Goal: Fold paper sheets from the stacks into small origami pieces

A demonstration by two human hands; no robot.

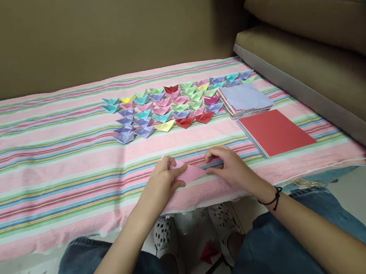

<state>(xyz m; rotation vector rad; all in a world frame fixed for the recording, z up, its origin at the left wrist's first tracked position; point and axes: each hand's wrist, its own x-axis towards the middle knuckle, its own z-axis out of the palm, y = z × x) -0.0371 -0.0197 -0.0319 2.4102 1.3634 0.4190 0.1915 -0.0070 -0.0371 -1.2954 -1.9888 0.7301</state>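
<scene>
A folded piece of pink paper point(189, 172) is between my two hands, just above the near edge of the striped cloth. My left hand point(166, 173) grips its left part, the thumb lying over the paper. At the paper's right-hand point, my right hand point(228, 165) pinches the tip between thumb and finger, with the other fingers curled. Farther back, rows of small folded paper boats point(163, 108) in many colours stand on the cloth.
Right of the boats lie a stack of paper topped by a lavender sheet point(247, 96) and another stack topped by red point(277, 131). Striped cloth point(59, 176) covers the surface. Brown cushions point(309, 62) rise at the right. A red folded paper point(208, 253) lies on the floor between the shoes.
</scene>
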